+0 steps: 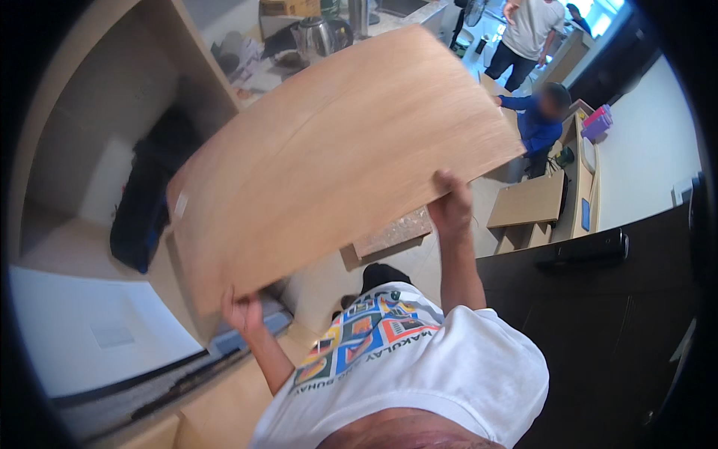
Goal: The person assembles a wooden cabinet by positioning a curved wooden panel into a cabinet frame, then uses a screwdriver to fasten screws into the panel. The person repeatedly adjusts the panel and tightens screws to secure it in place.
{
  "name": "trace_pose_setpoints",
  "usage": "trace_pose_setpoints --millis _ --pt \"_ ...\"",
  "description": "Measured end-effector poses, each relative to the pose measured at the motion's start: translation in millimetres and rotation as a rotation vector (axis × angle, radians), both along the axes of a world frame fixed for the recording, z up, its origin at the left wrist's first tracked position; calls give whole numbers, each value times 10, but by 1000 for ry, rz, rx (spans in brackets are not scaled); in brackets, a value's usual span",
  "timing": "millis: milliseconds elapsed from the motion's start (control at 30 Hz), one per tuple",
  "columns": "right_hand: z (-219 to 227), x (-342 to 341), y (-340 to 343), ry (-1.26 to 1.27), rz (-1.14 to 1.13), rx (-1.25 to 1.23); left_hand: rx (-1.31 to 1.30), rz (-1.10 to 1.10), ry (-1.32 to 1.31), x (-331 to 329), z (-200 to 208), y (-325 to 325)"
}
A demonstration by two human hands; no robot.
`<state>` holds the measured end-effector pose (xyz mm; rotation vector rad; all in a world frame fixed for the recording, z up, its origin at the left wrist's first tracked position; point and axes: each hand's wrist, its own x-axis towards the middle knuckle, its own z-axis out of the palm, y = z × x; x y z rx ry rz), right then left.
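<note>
A large light-brown wooden panel (344,150) is held up in front of me, tilted, its near edge toward my body. My left hand (241,310) grips its lower left corner, with the thumb on top. Farther along the same edge, my right hand (452,200) is closed on the panel near its right end. On both hands the fingers underneath are hidden by the board. A small pale mark (181,204) shows near the panel's left end.
Left stands an open wooden cabinet (67,82) with a black bag (153,187) inside. A kettle (318,36) is on the counter behind. At right are a dark door (576,322), a low wooden unit (527,202), a person in blue (540,123) and a person in white (535,30).
</note>
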<state>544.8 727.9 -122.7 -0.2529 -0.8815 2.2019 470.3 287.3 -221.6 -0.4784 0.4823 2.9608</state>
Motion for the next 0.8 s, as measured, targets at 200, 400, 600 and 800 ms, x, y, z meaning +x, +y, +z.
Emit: trace_pose_setpoints --millis 200,400,600,800 --pt "-143 448 1715 -14 -139 189 -35 -372 195 -542 461 2134" --pt "-359 508 3485 58 -158 114 59 -626 444 -1041 391 3858" --pt "-323 481 5304 192 -70 22 -59 -631 528 -1238 898 5684" --pt "-64 418 6884 223 -159 -45 -1 -697 538 -1496 1000 7099"
